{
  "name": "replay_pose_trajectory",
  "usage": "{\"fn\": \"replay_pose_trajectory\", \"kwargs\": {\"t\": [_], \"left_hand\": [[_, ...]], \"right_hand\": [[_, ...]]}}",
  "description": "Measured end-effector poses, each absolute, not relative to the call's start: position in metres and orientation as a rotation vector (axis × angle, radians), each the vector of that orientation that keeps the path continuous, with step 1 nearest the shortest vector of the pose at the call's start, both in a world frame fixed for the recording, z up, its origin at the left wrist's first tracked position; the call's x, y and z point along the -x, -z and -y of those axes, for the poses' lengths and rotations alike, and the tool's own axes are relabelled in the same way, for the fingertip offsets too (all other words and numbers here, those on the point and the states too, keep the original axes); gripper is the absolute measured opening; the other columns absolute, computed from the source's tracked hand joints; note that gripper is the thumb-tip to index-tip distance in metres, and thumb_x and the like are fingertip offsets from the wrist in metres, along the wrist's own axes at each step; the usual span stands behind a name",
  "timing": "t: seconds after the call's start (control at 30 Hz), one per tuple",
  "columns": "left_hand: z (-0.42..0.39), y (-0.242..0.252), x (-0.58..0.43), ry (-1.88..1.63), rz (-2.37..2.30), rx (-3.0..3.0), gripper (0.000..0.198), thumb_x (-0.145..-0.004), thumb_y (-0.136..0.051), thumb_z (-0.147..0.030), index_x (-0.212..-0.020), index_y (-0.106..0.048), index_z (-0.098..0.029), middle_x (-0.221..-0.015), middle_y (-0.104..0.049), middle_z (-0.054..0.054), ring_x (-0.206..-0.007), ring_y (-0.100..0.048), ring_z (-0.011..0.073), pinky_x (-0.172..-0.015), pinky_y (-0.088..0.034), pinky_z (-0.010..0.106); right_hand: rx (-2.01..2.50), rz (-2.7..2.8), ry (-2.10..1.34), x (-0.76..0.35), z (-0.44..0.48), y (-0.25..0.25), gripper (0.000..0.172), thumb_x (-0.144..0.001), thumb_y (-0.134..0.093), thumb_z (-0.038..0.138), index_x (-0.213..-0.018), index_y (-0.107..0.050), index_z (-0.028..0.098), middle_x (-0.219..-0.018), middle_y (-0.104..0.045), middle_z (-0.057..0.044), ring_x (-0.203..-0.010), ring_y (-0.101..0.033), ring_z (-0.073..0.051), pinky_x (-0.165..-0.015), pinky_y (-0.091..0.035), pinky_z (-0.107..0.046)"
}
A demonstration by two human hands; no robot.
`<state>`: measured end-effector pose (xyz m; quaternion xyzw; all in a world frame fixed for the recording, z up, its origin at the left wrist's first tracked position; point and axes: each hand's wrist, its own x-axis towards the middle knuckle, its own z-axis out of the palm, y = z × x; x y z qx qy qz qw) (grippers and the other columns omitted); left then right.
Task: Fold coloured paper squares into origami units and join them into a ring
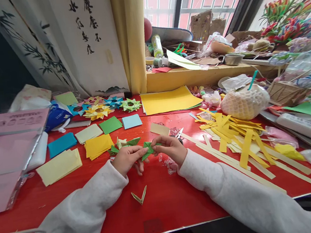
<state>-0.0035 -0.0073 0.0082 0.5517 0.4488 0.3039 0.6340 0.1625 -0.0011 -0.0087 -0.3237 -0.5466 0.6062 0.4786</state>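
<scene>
My left hand (127,159) and my right hand (169,148) meet over the red table (162,204), both pinching a small folded green paper piece (148,149) between their fingertips. Just behind the hands lie more folded green and pale pieces (123,143). A pale yellow V-shaped folded piece (140,197) lies on the table in front of me. Both arms wear white sleeves.
Stacks of coloured paper squares (98,145) lie to the left, finished paper stars (105,107) behind them. Yellow paper strips (237,132) spread to the right beside a net-wrapped round object (244,102). Small scissors (179,133) lie by my right hand. A pink box (1,153) stands far left.
</scene>
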Motion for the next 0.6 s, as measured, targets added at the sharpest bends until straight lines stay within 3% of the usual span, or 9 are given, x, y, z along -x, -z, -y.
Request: {"fn": "replay_pose_trajectory", "kwargs": {"t": [0.17, 0.33, 0.5, 0.6], "left_hand": [[0.0094, -0.009, 0.0028, -0.698, -1.075, -1.338, 0.024, -0.067, -0.057, -0.035, -0.061, -0.054, -0.013, -0.033, -0.05, -0.003, -0.027, -0.047, 0.0093, -0.031, -0.041, 0.019], [0.0125, -0.0104, 0.0013, -0.773, -1.128, -1.419, 0.024, -0.069, -0.055, -0.035, -0.058, -0.051, -0.014, -0.034, -0.047, -0.005, -0.028, -0.045, 0.0082, -0.031, -0.04, 0.019], [0.01, -0.0111, 0.0031, -0.786, -1.118, -1.602, 0.023, -0.069, -0.055, -0.033, -0.055, -0.05, -0.015, -0.043, -0.045, -0.005, -0.038, -0.044, 0.0068, -0.036, -0.038, 0.018], [0.0086, -0.0106, 0.0038, -0.794, -1.13, -1.699, 0.023, -0.066, -0.058, -0.03, -0.052, -0.05, -0.014, -0.046, -0.044, -0.005, -0.041, -0.042, 0.0056, -0.039, -0.036, 0.017]], "right_hand": [[0.763, 1.387, -1.452, -0.1627, 0.0009, 0.0075, 0.012, -0.063, -0.062, 0.024, -0.068, -0.056, 0.016, -0.068, -0.055, 0.002, -0.057, -0.055, -0.008, -0.058, -0.046, -0.024], [0.816, 1.319, -1.495, -0.1615, 0.001, 0.0058, 0.027, -0.062, -0.064, 0.03, -0.082, -0.052, 0.018, -0.058, -0.056, 0.003, -0.05, -0.054, -0.009, -0.048, -0.045, -0.023], [0.877, 1.311, -1.547, -0.1596, 0.0032, 0.0069, 0.026, -0.062, -0.062, 0.037, -0.066, -0.051, 0.015, -0.054, -0.056, 0.002, -0.041, -0.051, -0.009, -0.039, -0.042, -0.022], [0.889, 1.28, -1.502, -0.1587, 0.0044, 0.0078, 0.024, -0.062, -0.062, 0.035, -0.068, -0.05, 0.016, -0.045, -0.051, 0.005, -0.036, -0.046, -0.007, -0.036, -0.038, -0.021]]}}
